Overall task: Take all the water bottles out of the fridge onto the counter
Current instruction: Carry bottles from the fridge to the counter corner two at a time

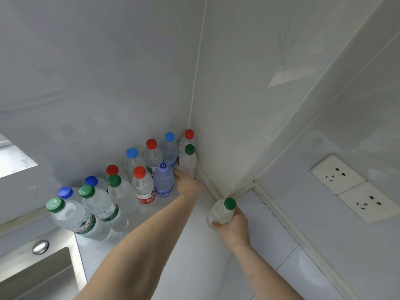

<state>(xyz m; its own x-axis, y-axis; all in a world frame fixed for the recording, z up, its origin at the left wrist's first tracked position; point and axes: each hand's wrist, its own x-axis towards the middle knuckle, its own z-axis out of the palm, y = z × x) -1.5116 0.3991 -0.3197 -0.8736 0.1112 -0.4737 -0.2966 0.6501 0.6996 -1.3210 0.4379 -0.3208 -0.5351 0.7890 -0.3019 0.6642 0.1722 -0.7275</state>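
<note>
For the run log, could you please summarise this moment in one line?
left hand: grips green-capped clear plastic bottle at wall corner | right hand: grips second green-capped bottle | white counter: bottles clustered

Capped water bottles stand clustered upright on the white counter.

Not much legible from my feed. Purple-capped bottle: blue lettering on the lower body, I can make out "ant" with the rest cut off by the neighbouring bottle and the hand; its cap carries a white swirl logo, looks like a "9" or a spiral. Red-labelled bottle: white characters on the red band, too small to read. 2 front green-capped bottles: green label bands with red characters, blurred. Front green cap has embossed marks, unreadable.
</note>
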